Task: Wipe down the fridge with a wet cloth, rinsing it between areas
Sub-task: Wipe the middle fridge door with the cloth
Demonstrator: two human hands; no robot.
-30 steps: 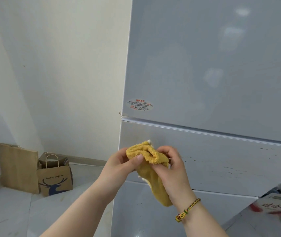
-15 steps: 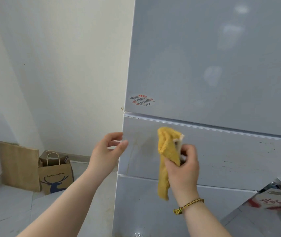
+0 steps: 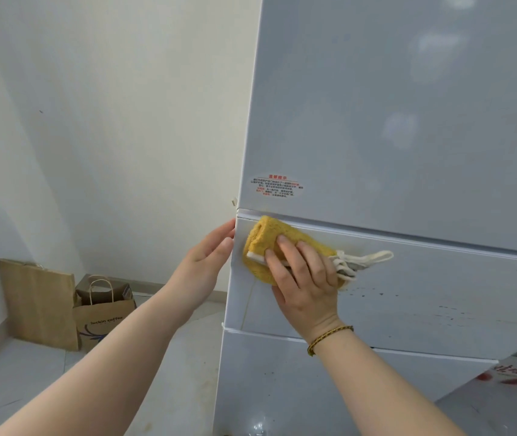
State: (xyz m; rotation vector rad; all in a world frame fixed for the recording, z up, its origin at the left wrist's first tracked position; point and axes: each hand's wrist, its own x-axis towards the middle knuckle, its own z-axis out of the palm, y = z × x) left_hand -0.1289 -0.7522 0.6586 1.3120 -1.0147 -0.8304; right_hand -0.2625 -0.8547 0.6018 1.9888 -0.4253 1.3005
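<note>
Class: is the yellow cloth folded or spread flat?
Folded: the yellow cloth shows a rolled, doubled edge beside the pressing right hand.

Folded yellow cloth against fridge

Single head-worn wide-angle view, looking forward and slightly downward at the front of the fridge from close range: the left hand and right hand both reach its surface. The fridge's left edge runs near frame centre; wall and floor fill the left half. Forearms enter from below.
</note>
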